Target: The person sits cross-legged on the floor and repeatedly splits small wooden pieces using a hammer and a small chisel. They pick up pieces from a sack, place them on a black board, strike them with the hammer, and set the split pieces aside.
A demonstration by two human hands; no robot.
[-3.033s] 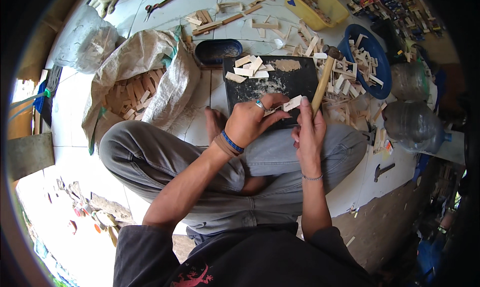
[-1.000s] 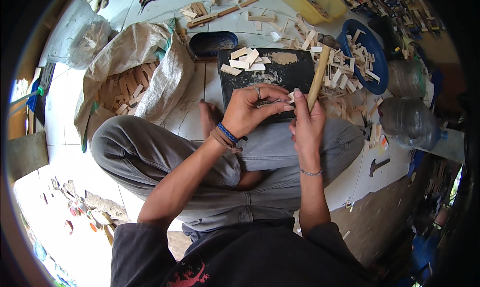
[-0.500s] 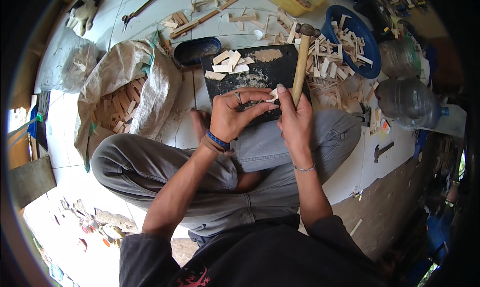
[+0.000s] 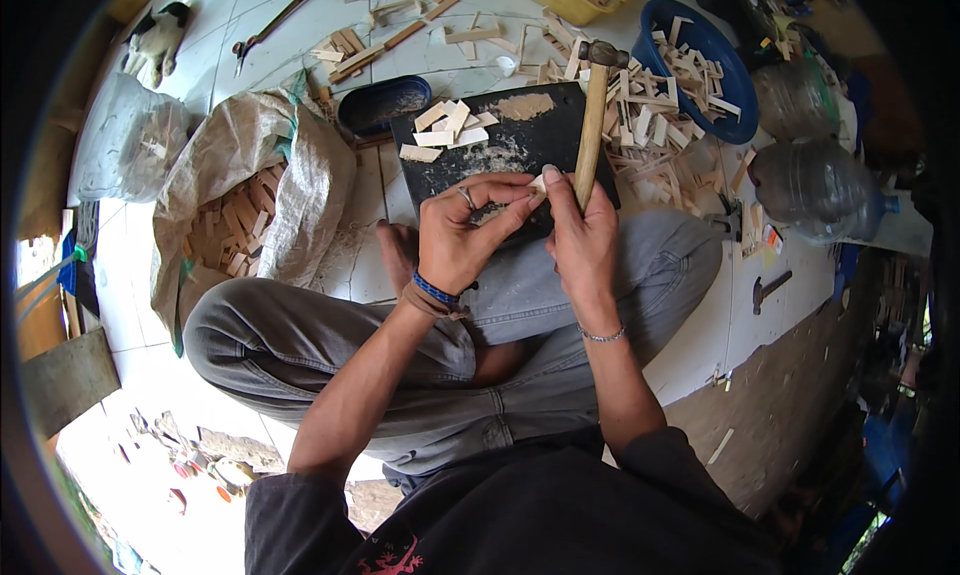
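Note:
Between the fingertips of my left hand (image 4: 468, 227) is a small pale wooden piece (image 4: 538, 186), mostly covered by the fingers. My right hand (image 4: 585, 235) is closed round the handle of a hammer (image 4: 593, 125), its head pointing away from me. The right thumb tip presses against the wooden piece too. Both hands are over the near part of a black board (image 4: 450, 180), just above my lap. On the board's far side lie several short pale wood strips (image 4: 455, 127) beside a patch of sawdust (image 4: 525, 108).
Left of the board are a woven sack (image 4: 320, 190) of wood offcuts and a dark blue oval tray (image 4: 385, 105). At the far right, a blue basin (image 4: 735, 125) holds wooden pieces, with more heaped beside it. A second hammer (image 4: 770, 291) lies right. A cat (image 4: 158, 43) rests far left.
The view has shifted slightly. Both hands keep their hold, with the wooden piece turned a little between the fingertips. The hammer stays in my right hand.

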